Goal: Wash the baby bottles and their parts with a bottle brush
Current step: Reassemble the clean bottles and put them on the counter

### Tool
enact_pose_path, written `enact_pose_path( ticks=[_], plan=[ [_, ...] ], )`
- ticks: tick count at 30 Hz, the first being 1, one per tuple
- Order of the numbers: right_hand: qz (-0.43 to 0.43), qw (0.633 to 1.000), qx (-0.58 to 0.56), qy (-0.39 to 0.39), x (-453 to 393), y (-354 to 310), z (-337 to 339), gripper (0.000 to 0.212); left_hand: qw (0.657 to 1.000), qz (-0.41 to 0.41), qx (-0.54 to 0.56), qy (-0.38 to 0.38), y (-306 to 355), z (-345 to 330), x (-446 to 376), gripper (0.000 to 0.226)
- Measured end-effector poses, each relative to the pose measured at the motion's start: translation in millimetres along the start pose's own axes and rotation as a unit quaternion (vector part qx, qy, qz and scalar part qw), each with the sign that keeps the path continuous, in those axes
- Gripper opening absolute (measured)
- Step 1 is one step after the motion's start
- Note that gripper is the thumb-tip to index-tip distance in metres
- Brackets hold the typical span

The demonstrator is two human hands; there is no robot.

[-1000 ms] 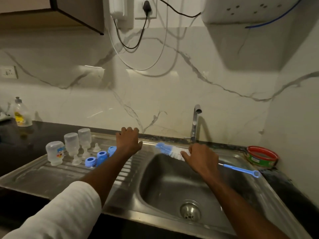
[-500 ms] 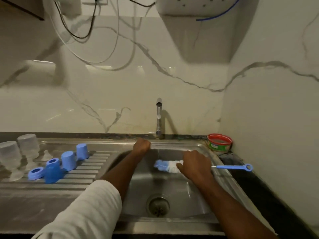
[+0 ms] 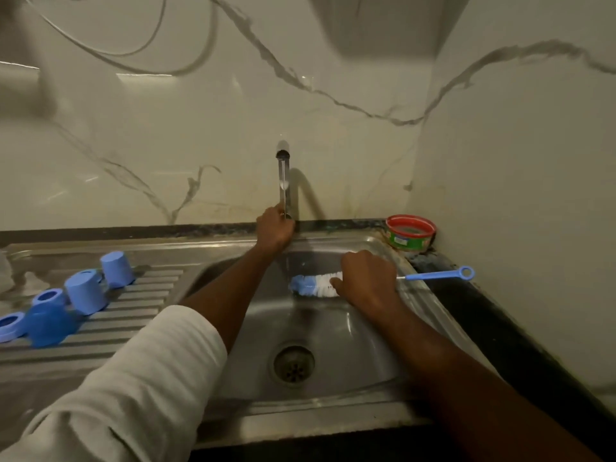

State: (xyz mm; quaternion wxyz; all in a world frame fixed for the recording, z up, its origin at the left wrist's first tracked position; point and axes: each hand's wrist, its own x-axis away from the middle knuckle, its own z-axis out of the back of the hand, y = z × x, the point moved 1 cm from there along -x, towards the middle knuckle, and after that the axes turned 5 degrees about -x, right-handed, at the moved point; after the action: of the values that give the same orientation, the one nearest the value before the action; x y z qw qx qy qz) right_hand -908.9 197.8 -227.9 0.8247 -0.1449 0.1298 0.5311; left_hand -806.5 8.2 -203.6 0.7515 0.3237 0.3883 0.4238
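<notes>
Two hands over sink (image 3: 333,391): left hand (image 3: 274,230) grips tap (image 3: 283,181) base at 12 o'clock; right hand (image 3: 366,283) fingers curled round bottle brush (image 3: 313,285), handle toward 3 o'clock.

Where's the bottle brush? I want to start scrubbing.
In the head view, the bottle brush lies across the sink's right side below the tap, gripped by the right hand.

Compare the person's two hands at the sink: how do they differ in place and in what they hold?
The left hand reaches to the back of the sink and grips the base of the tap; the right hand is nearer, over the basin, holding the bottle brush crosswise. The left arm has a white sleeve; the right is bare. Both grip something.
</notes>
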Motion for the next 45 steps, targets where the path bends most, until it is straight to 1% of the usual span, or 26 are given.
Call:
enact_pose_path(
  ticks=[1,2,4,6,8,11,15,16,17,19,22,24,25,26,27,28,29,30,32,33,34,36,37,39,41,45],
  plan=[
    [0.002,1.0,-0.003,0.005,-0.4,2.0,0.1,0.035,0.996,-0.039,-0.074,0.015,-1.8,-0.3,-1.8,0.035],
    [-0.002,1.0,-0.004,0.01,0.7,5.0,-2.1,0.035,0.991,-0.063,-0.115,0.026,-8.9,-0.6,-4.2,0.042],
    [-0.02,1.0,-0.002,0.015,2.9,11.8,-5.0,0.034,0.987,-0.069,-0.144,0.018,-25.8,3.7,-4.5,0.057],
    [-0.033,0.999,-0.005,0.017,6.0,15.0,-11.2,0.033,0.983,-0.067,-0.171,-0.001,-43.6,6.7,5.1,0.062],
    [-0.037,0.999,-0.025,-0.014,6.1,12.3,-17.9,0.029,0.974,-0.072,-0.214,-0.023,-52.1,7.3,20.3,0.067],
    [-0.045,0.996,-0.043,-0.071,5.8,10.1,-29.4,0.024,0.96,-0.078,-0.269,-0.026,-50.8,10.0,45.5,0.068],
    [-0.063,0.991,-0.014,-0.114,10.4,2.2,-26.4,0.025,0.909,-0.073,-0.402,-0.083,-43.7,29.9,73.8,0.075],
    [-0.057,0.991,0.003,-0.122,14.0,-1.5,-24.2,0.025,0.91,-0.058,-0.402,-0.087,-40.8,36.8,80.3,0.075],
    [-0.059,0.989,0.015,-0.134,17.7,-5.6,-14.8,0.024,0.918,-0.032,-0.385,-0.09,-34.6,47.0,85.8,0.074],
    [-0.088,0.988,0.007,-0.123,23.7,-13.0,13.9,0.019,0.939,0.005,-0.332,-0.089,-17.6,68.0,91.0,0.073],
    [-0.139,0.988,-0.034,-0.06,33.9,-26.4,59.7,0.018,0.965,-0.045,-0.251,-0.054,11.7,96.1,99.1,0.067],
    [-0.153,0.986,-0.057,-0.034,43.1,-42.3,96.2,0.021,0.982,-0.038,-0.183,-0.025,36.1,118.1,106.3,0.061],
    [-0.156,0.985,-0.071,-0.032,48.8,-49.7,109.9,0.022,0.982,-0.027,-0.18,-0.042,42.2,124.7,110.2,0.059],
    [-0.15,0.985,-0.08,-0.031,56.2,-54.8,116.8,0.021,0.978,-0.014,-0.193,-0.081,42.9,128.7,113.7,0.06],
    [-0.147,0.985,-0.075,-0.049,63.8,-59.2,125.8,0.018,0.95,-0.018,-0.269,-0.16,47.7,134.0,120.6,0.062],
    [-0.153,0.981,-0.072,-0.091,71.7,-61.7,128.7,0.016,0.903,-0.006,-0.359,-0.234,44.7,136.4,130.0,0.066],
    [-0.183,0.971,-0.073,-0.134,76.9,-62.5,131.8,0.019,0.855,0.002,-0.436,-0.281,41.9,139.2,133.5,0.07],
    [-0.21,0.96,-0.088,-0.164,83.3,-61.8,132.6,0.025,0.842,0.034,-0.447,-0.301,41.4,141.5,136.1,0.073],
    [-0.251,0.942,-0.13,-0.179,95.9,-59.0,136.7,0.035,0.872,0.092,-0.387,-0.286,52.8,150.8,132.7,0.075],
    [-0.258,0.94,-0.135,-0.178,99.6,-58.5,140.0,0.037,0.88,0.092,-0.372,-0.282,54.7,152.3,129.2,0.074],
    [-0.266,0.937,-0.146,-0.174,105.3,-57.0,146.5,0.041,0.873,0.07,-0.377,-0.302,60.2,153.1,127.2,0.072],
    [-0.286,0.935,-0.168,-0.128,111.5,-49.7,155.8,0.052,0.851,0.0,-0.4,-0.339,61.4,155.3,125.1,0.067],
    [-0.296,0.933,-0.17,-0.114,111.4,-41.4,159.8,0.048,0.848,-0.015,-0.402,-0.344,63.2,154.2,122.0,0.064],
    [-0.307,0.927,-0.182,-0.116,104.5,-23.3,164.6,0.037,0.856,0.005,-0.388,-0.342,64.9,152.0,116.1,0.059],
    [-0.322,0.92,-0.195,-0.105,94.5,-6.4,168.0,0.033,0.858,0.014,-0.381,-0.346,70.1,146.6,112.0,0.057],
    [-0.342,0.919,-0.15,-0.123,72.7,24.0,169.7,0.029,0.856,0.035,-0.36,-0.369,78.6,129.9,104.2,0.055]
  ],
)
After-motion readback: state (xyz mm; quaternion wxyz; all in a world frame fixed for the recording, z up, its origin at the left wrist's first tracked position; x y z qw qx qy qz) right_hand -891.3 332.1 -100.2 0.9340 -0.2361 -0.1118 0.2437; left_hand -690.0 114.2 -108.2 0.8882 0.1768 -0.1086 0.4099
